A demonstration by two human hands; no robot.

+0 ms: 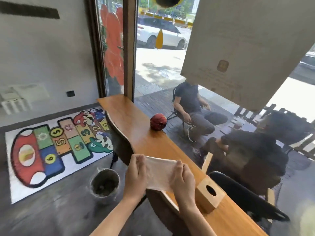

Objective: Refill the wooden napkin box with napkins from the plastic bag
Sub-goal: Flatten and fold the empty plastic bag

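From the head camera, both hands stretch a thin clear plastic bag (159,172) between them over the near edge of the long wooden counter (136,133). The left hand (136,172) pinches its left end, the right hand (182,178) its right end, so the bag's long axis runs hand to hand. The pale wooden napkin box with an oval slot (210,195) sits on the counter just right of the right hand, the nearer one. I can't make out napkins inside the bag.
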